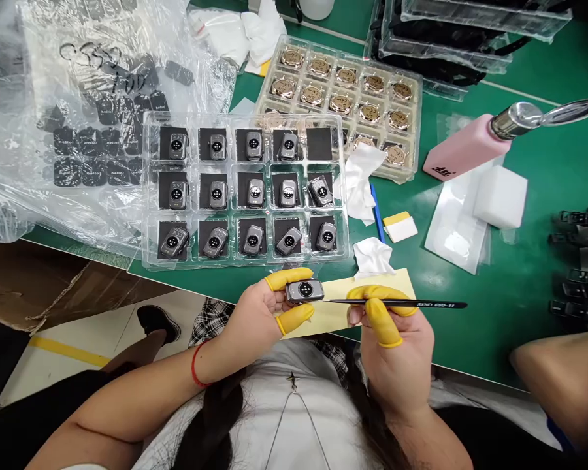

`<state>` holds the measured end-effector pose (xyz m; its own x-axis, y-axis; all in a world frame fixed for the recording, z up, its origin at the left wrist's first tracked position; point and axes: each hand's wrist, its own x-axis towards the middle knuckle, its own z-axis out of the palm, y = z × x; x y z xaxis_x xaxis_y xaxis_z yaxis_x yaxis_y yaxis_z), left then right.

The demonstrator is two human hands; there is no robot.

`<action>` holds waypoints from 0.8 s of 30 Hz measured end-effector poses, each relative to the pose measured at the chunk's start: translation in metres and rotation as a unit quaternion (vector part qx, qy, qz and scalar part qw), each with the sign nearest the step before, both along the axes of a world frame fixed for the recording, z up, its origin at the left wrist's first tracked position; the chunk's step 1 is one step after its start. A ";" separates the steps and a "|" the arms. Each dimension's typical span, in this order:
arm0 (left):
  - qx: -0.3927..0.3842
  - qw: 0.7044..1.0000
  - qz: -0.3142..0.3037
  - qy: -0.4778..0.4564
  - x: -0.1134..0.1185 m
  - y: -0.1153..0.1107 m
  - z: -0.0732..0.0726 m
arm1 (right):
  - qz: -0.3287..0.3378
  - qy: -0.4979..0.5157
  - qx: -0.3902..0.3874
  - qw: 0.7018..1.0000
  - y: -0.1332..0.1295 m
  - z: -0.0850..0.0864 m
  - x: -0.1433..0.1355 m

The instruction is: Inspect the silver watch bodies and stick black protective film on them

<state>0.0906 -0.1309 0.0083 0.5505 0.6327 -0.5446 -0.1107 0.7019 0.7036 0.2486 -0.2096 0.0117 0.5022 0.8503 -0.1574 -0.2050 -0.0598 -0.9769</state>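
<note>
Between the yellow-sleeved thumb and finger of my left hand (261,313) is a smartwatch case (304,290), its dark sensor back facing up. My right hand (396,346), also in yellow finger cots, grips black tweezers (421,303) whose thin tip points left, close to the case's right end. I cannot tell whether the tip touches it. A pale yellow sheet (336,294) lies on the table under both hands. Just beyond, a clear plastic tray (269,258) holds several similar watch cases on black squares; its top right compartment has only a black square (319,143).
Behind stands another tray (411,166) of round gold-rimmed watch parts. At right are a pink pump bottle (463,153), a white foam block (500,196) and stacked trays (460,46). A blue stick (377,212) and crumpled wipes (372,256) lie nearby. Plastic bags (98,59) cover the left.
</note>
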 end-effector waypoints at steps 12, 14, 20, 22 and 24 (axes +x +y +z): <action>-0.017 0.999 0.027 -0.034 0.002 -0.006 -0.001 | -0.026 -0.048 -0.005 0.998 -0.002 -0.006 -0.006; -0.011 0.999 0.030 -0.034 0.001 -0.007 -0.002 | -0.027 -0.043 -0.001 0.999 -0.002 -0.006 -0.005; -0.014 0.999 0.026 -0.034 0.002 -0.007 0.000 | -0.023 -0.021 0.009 0.999 -0.002 -0.006 -0.005; -0.024 0.999 0.026 -0.040 0.002 -0.007 0.001 | -0.023 -0.020 0.007 0.999 -0.002 -0.006 -0.005; -0.026 0.998 0.028 -0.041 0.003 -0.007 0.001 | -0.021 -0.015 0.007 1.000 -0.002 -0.007 -0.005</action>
<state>0.0932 -0.1381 0.0097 0.5592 0.6353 -0.5326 -0.2066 0.7290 0.6526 0.2436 -0.2121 0.0050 0.5417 0.8306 -0.1291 -0.1769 -0.0375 -0.9835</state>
